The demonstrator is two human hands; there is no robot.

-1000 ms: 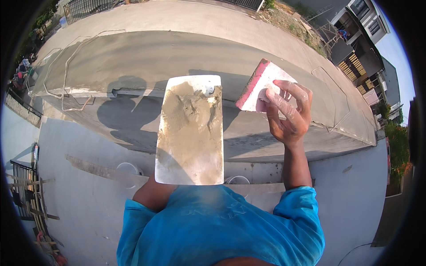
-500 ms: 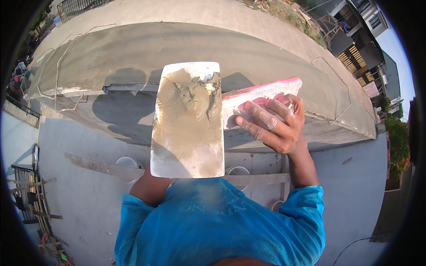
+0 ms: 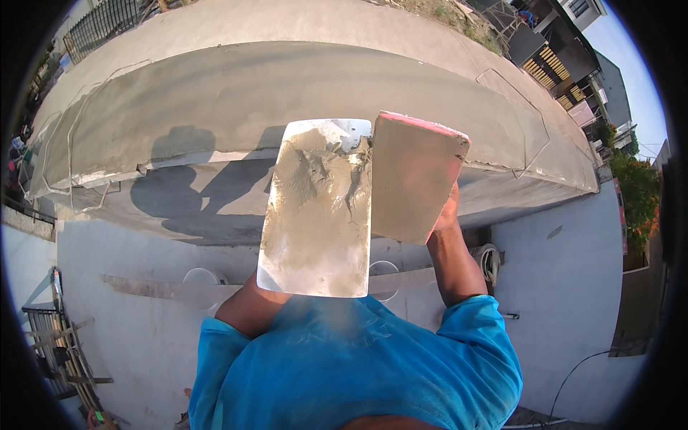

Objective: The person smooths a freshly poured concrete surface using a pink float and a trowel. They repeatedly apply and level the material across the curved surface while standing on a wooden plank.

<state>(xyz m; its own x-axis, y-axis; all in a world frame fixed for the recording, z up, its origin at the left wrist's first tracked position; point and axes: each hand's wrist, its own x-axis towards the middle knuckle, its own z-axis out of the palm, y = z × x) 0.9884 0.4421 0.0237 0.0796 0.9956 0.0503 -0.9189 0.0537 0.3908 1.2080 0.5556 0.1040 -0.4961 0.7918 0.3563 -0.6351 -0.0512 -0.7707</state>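
The right hand [image 3: 449, 211] holds the float [image 3: 414, 179] from behind, right of the board [image 3: 350, 129]. The board hides the left fingers; grip unclear.

We count 1 white board [image 3: 274, 280] with 1 big lump of wet mud [image 3: 315, 172] near its top edge. Off its right edge we see 1 pink-edged block [image 3: 416, 179] and 1 right hand [image 3: 448, 212]. We find 2 white buckets [image 3: 203, 275], 1 off each bottom corner, and 2 blue sleeves [image 3: 476, 326].
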